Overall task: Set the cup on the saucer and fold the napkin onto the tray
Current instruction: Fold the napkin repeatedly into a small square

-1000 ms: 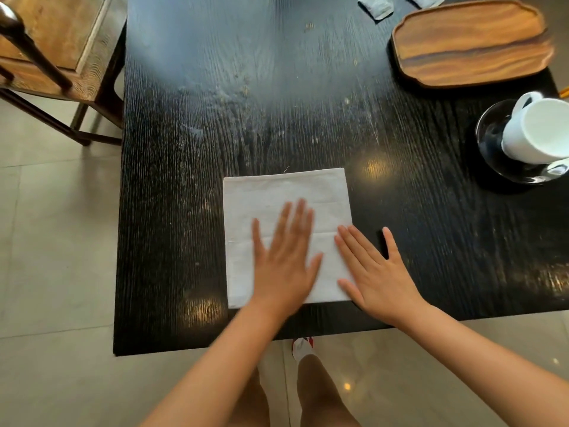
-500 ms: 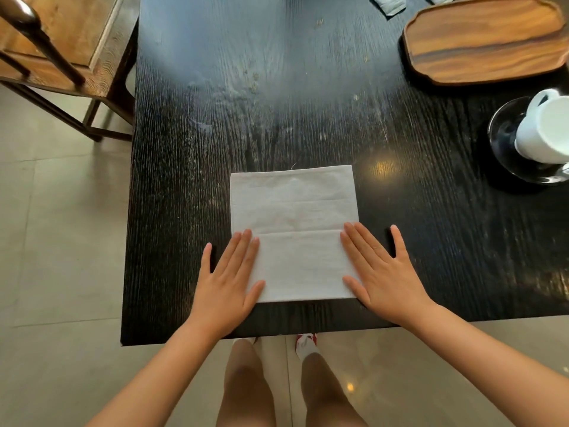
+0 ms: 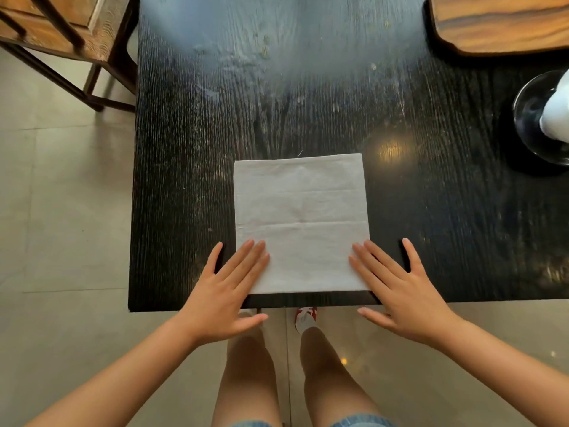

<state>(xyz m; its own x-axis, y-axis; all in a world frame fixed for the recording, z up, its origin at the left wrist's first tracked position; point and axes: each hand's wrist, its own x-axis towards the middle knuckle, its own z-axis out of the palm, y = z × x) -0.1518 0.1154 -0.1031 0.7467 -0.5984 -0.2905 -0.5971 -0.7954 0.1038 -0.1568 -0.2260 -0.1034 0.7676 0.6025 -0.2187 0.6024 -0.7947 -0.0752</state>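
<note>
We see the white folded napkin [image 3: 301, 223] flat on the black tabletop [image 3: 446, 217], our left hand [image 3: 226, 291] and right hand [image 3: 400, 291] pressing its near corners, fingers spread; cup [image 3: 557, 118] on glass saucer [image 3: 529, 118] at 2 o'clock.

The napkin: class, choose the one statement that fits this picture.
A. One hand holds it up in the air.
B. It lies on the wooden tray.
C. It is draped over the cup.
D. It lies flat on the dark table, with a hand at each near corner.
D: the napkin lies flat on the dark table, the left hand and right hand at its near corners; the wooden tray holds nothing in the part in view.
</note>
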